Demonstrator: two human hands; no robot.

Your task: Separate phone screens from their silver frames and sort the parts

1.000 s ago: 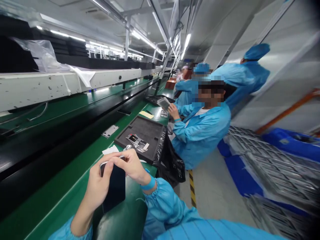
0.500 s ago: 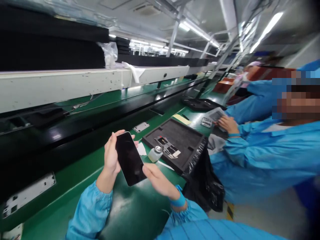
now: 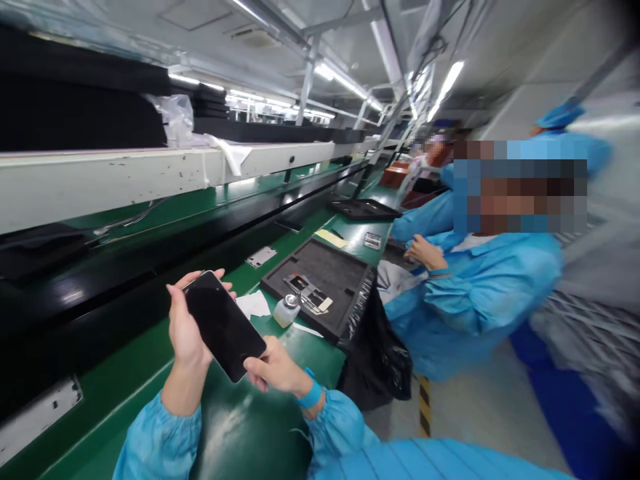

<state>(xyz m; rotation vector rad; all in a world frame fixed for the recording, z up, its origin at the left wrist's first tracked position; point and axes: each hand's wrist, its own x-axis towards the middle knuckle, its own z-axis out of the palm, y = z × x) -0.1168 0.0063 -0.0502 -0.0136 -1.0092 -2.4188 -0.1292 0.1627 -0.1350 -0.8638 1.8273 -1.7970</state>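
Note:
A smartphone (image 3: 225, 327) with a dark screen and a thin pale rim is held tilted above the green bench. My left hand (image 3: 187, 327) wraps round its far left side, thumb on the near edge and fingertips showing past the top. The lower right corner is pinched by my right hand (image 3: 275, 367), thumb on the front. Just beyond the phone lie a crumpled white wipe (image 3: 254, 304) and a small translucent bottle (image 3: 287, 311) with a metal top. A black foam-lined tray (image 3: 335, 267) beside them carries several small parts and tools.
A black plastic bag (image 3: 385, 360) hangs at the tray's right edge. A co-worker in blue (image 3: 480, 293) sits on the right, hands together. A second black tray (image 3: 365, 209) lies farther along the bench. Black conveyor belt (image 3: 125, 280) runs along the left, below a white shelf (image 3: 100, 173).
The view has swung right, so the scene sits farther left. Both hands still hold the phone, now tilted more. The co-worker's hand no longer shows the grey item it held.

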